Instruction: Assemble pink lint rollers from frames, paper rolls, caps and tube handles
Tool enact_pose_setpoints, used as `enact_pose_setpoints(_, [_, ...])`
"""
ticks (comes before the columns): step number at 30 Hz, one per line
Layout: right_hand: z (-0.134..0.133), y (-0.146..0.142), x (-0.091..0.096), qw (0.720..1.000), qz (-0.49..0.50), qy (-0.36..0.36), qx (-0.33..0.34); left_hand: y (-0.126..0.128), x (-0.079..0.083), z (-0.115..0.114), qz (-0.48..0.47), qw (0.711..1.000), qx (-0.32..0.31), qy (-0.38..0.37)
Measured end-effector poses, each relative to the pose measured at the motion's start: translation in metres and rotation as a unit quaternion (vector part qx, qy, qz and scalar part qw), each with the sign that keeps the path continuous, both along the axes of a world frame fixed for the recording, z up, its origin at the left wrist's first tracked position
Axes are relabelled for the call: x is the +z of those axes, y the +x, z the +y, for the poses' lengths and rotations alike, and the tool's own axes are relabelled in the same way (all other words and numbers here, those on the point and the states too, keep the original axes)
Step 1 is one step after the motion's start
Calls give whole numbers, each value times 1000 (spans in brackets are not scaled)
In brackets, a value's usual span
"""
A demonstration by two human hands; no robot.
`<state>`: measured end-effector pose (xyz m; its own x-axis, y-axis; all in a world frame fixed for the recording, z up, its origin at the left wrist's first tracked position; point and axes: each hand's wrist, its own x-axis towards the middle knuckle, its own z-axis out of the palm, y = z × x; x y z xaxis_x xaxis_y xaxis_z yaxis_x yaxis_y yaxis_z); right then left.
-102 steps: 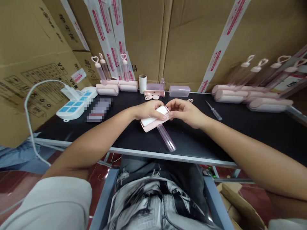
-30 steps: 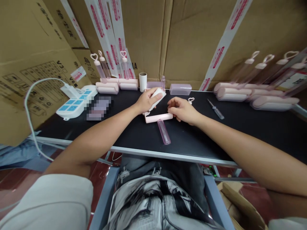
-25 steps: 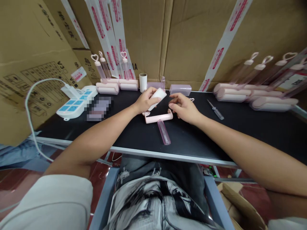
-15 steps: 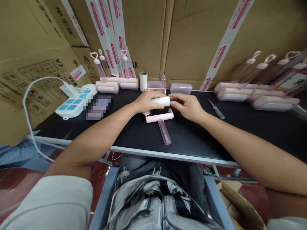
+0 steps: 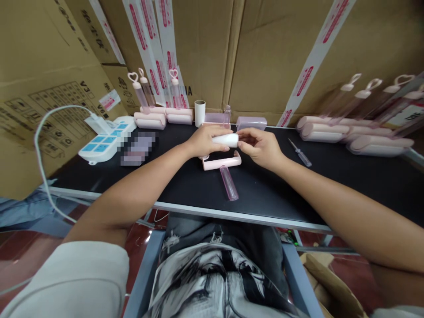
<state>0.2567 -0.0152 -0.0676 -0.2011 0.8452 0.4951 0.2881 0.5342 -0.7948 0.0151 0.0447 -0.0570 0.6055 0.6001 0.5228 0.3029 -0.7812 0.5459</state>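
Observation:
My left hand (image 5: 202,140) is wrapped round a small white roll (image 5: 227,140) and holds it level above the black table (image 5: 185,185). My right hand (image 5: 261,146) pinches the roll's right end with its fingertips. Just below the roll lies a pink U-shaped frame (image 5: 221,161), open side toward the hands. A clear pink tube (image 5: 229,182) lies on the table nearer to me, pointing toward the front edge.
A screwdriver (image 5: 300,153) lies right of my hands. Pink assembled rollers (image 5: 351,132) line the back right, more stand at the back left (image 5: 155,118) beside a cardboard core (image 5: 199,113). A white power strip (image 5: 106,140) sits at the far left. Cardboard boxes wall the back.
My left hand lifted the white roll out of the pink frame and turned it level. My right hand left the frame on the table and took the roll's right end.

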Motion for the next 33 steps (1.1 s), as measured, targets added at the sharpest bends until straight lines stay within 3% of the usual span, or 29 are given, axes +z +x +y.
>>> enact_pose_setpoints(9, [-4,4,7,997,-50,66,-2,0,8,-2,-28,999,-25,-37])
enact_pose_setpoints(17, [7,12,10,996,20,58,-61,-4,16,-6,-33,995,34,-86])
enact_pose_setpoints(21, [4,20,15,983,-136,73,-105,-15,12,5,-68,993,62,-79])
enact_pose_setpoints(27, [0,21,16,918,-385,14,-89,-33,15,18,-153,981,65,-97])
enact_pose_setpoints(30, [1,23,16,896,-440,-2,-60,-36,18,18,-185,974,53,-116])
enact_pose_setpoints(33, [2,27,20,910,-408,12,-71,-32,19,11,-190,973,34,-125])
